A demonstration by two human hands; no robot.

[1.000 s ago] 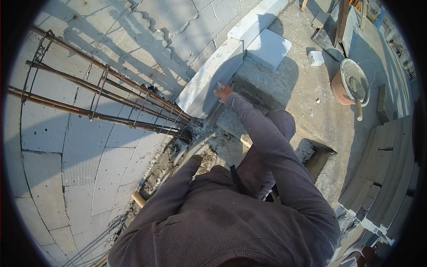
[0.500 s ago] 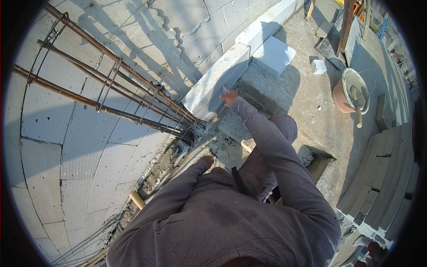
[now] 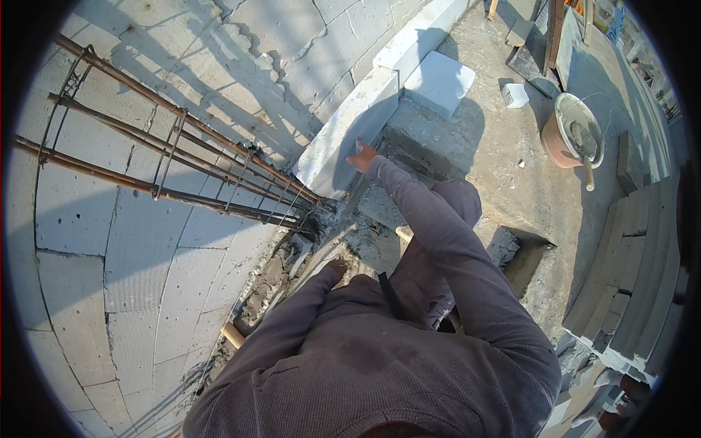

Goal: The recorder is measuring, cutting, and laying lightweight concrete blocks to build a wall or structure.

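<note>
My right hand (image 3: 362, 157) is at the shaded side face of a long white block (image 3: 347, 135) by the wall. Finger and thumb stand apart there, with no tool visible in them; whether they touch the block I cannot tell. The block continues in line with another white block (image 3: 422, 31) farther along the wall. My left hand (image 3: 336, 267) is low in front of me, close to my knee and the rough mortar ledge. Its fingers are too small and shaded to read.
Bare rebar (image 3: 161, 124) juts from the wall corner at left. A loose white block (image 3: 440, 84) lies beyond my right arm. A bucket (image 3: 561, 139) with a wooden-handled tool (image 3: 588, 175) stands at right, above stacked grey blocks (image 3: 621, 270). A hole (image 3: 527, 266) opens in the slab.
The whole view has shifted slightly. My right hand has slid a little along the block's face toward its near end. My left hand stays about where it was.
</note>
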